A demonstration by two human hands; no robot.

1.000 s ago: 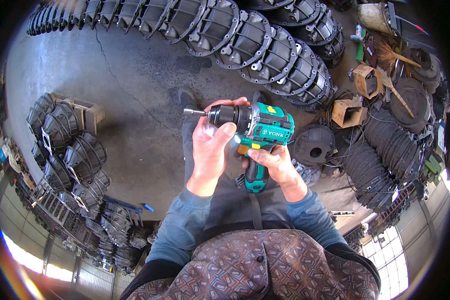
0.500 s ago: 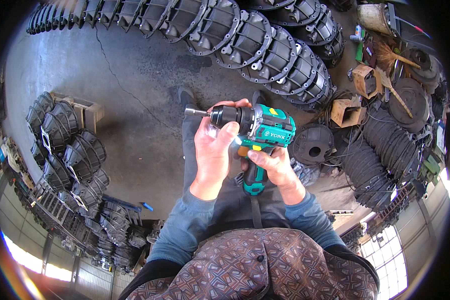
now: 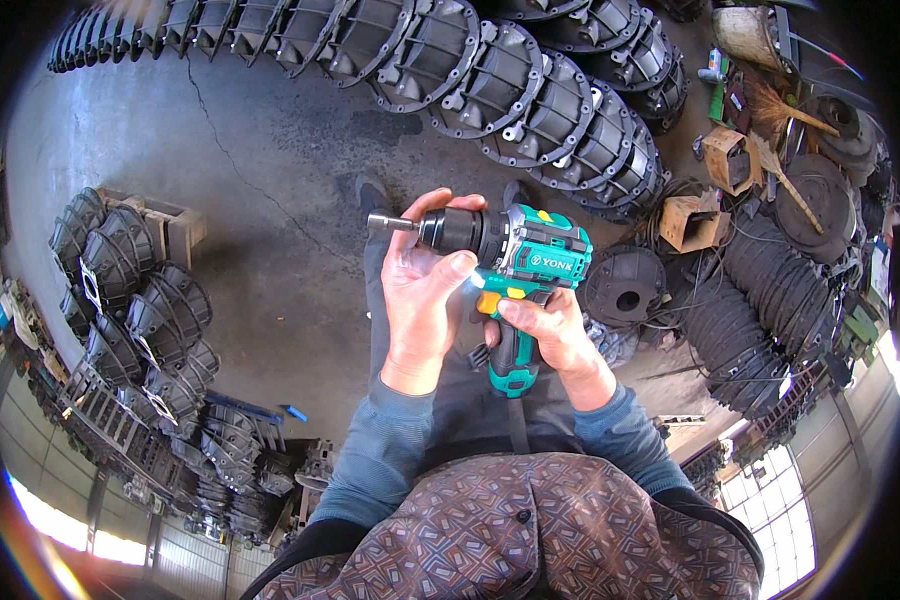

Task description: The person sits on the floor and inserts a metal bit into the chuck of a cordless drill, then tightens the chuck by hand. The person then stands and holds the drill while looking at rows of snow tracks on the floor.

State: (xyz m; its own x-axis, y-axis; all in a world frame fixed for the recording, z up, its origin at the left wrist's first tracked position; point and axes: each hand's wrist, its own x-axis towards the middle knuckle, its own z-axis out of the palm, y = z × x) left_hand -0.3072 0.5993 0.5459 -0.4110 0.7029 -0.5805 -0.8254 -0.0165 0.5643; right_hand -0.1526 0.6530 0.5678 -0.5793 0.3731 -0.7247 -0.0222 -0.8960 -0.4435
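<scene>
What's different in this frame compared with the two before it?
The fingers of the left hand have shifted slightly left along the black chuck and look looser; whether they still touch it is unclear. The right hand still grips the green drill, which has barely moved. The stacked metal housings stayed put.

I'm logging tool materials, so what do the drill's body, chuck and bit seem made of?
Drill body: probably plastic, satin green and black, moulded panels with seams. Chuck: black, semi-gloss metal or hard plastic; smooth highlights leave it open. Bit: likely bare metal, from its silvery shine.
</scene>
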